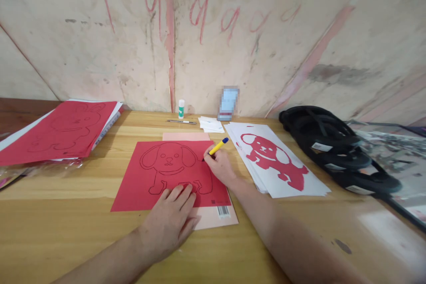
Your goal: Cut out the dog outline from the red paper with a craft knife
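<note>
A red sheet of paper (133,186) with a black outline of a dog lies on the wooden table in front of me. Under it, a pink board (213,218) with a barcode label sticks out at front and back. My left hand (175,213) rests flat over the sheet's lower edge, fingers stretched by the dog's legs. At the sheet's right side, my right hand (218,163) is closed round a slim yellow pen-shaped tool with a blue end (218,146). Its tip points down near the dog's tail; whether it is a point or a blade is too small to tell.
Right of the sheet lie white papers (313,186) bearing a red dog cutout (273,155), then black stacked rings (326,142). Behind stand a glue stick (181,109), a thin pen-like tool (182,122), white slips (212,125) and a phone (228,103). More red sheets (63,128) lie left.
</note>
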`<state>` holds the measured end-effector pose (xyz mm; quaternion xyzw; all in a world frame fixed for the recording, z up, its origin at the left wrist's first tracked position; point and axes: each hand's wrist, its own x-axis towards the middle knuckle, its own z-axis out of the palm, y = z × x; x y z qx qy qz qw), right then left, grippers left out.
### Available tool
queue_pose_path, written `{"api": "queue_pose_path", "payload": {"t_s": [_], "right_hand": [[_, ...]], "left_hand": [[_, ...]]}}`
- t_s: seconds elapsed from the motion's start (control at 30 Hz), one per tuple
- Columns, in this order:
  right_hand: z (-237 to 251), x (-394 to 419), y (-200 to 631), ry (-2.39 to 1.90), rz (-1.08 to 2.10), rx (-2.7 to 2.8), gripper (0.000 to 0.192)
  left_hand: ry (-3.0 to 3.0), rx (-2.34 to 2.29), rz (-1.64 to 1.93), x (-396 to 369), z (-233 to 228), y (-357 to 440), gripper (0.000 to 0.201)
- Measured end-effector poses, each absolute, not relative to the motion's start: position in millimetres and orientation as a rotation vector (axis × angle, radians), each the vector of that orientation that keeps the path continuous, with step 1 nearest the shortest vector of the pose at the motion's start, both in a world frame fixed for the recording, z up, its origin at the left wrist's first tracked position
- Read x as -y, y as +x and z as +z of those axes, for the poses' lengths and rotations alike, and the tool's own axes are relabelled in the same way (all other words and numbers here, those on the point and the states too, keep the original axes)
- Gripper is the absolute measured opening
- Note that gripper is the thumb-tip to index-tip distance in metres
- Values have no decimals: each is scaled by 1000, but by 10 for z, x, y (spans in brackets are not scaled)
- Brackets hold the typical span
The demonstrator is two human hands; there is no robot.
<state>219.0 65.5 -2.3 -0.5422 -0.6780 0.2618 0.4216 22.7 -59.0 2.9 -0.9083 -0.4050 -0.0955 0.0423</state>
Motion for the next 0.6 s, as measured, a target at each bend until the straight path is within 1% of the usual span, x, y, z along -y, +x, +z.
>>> {"api": "queue_pose_path", "payload": {"t_s": [0.43, 0.6], "right_hand": [[6, -640, 2180, -1321, 676, 1701, 11], [24, -630, 2175, -1366, 669, 1692, 12]], "left_hand": [[-2777, 1262, -329, 597, 1, 225, 45], [-2792, 1272, -338, 597, 6, 220, 45]]}}
